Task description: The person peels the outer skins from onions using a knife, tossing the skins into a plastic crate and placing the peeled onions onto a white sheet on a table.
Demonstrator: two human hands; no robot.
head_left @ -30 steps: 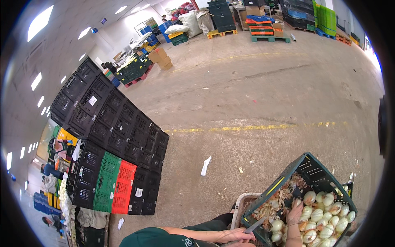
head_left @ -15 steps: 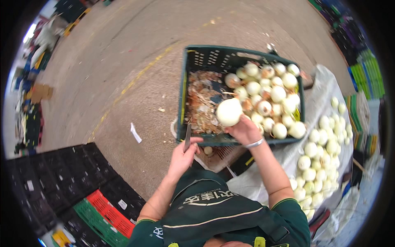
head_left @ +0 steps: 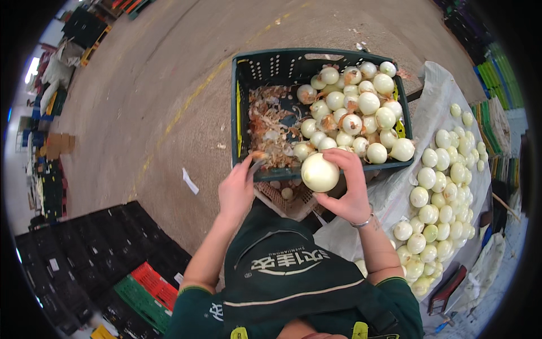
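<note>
White sheet (head_left: 437,90): It lies to the person's right. Maybe it is there to keep the big onion heap (head_left: 437,212) clean and close to the right arm.
Dark green crate (head_left: 259,73): It sits right in front of the person, likely so both hands can get to it.
Pale basket (head_left: 301,204): Just a bit shows by the crate's near edge. I cannot tell what holds it up.
Crate onions (head_left: 351,123): They fill the right part of the crate. Some have brown skin on them.
Peels (head_left: 271,127): They lie in the left part, with a dark gap next to the onions, maybe to keep the mess to one side.
Right hand (head_left: 347,183): It is spread just wide enough for one onion. The fingers go over the top and the thumb goes under, maybe so the round thing does not roll away.
Left hand (head_left: 237,189): It is closed around a knife, near the crate's left corner. The finger spots are too blurry to tell.
Held onion (head_left: 320,172): It is pale and smooth, pinched at the crate's near edge, apart from the blade.
Knife (head_left: 256,168): The blurry blade points up and right, by the peels.
</note>
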